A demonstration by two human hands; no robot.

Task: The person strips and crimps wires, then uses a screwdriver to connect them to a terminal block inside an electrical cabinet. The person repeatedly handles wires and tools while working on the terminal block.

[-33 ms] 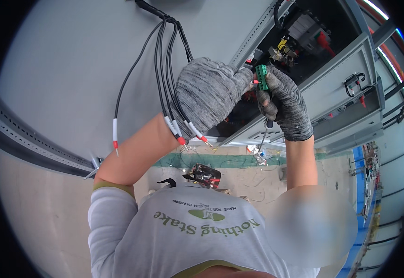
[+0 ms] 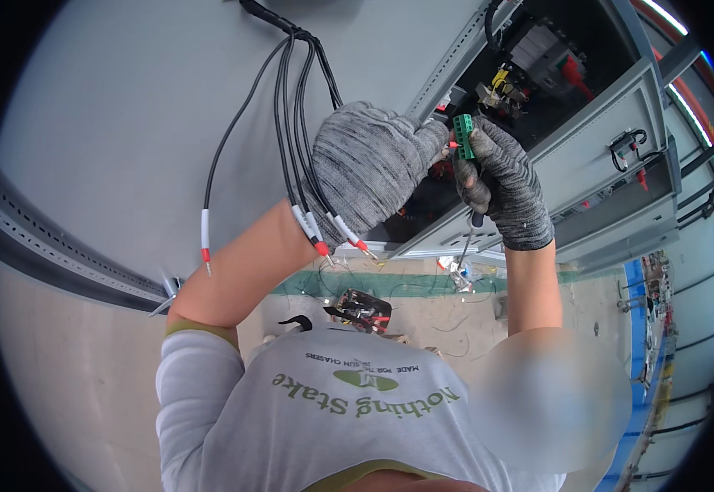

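Note:
My left hand [image 2: 373, 160], in a grey knit glove, is closed with thumb and fingers pinched on a wire whose red end sleeve [image 2: 453, 145] meets the side of a green terminal block [image 2: 463, 138]. My right hand [image 2: 509, 189], gloved alike, grips that block between thumb and fingers. A screwdriver [image 2: 469, 236] is tucked in the same hand, its shaft pointing down toward me. Several black wires [image 2: 283, 123] hang from a thicker cable [image 2: 263, 15] over and beside my left wrist. They carry white markers, red sleeves and bare metal tips.
A grey metal panel [image 2: 127, 107] fills the upper left. At the right stands an open cabinet frame [image 2: 595, 115] with dark components and wiring. Below my hands, an open tool bag [image 2: 361, 310] and loose wire scraps lie on the floor [image 2: 111, 369].

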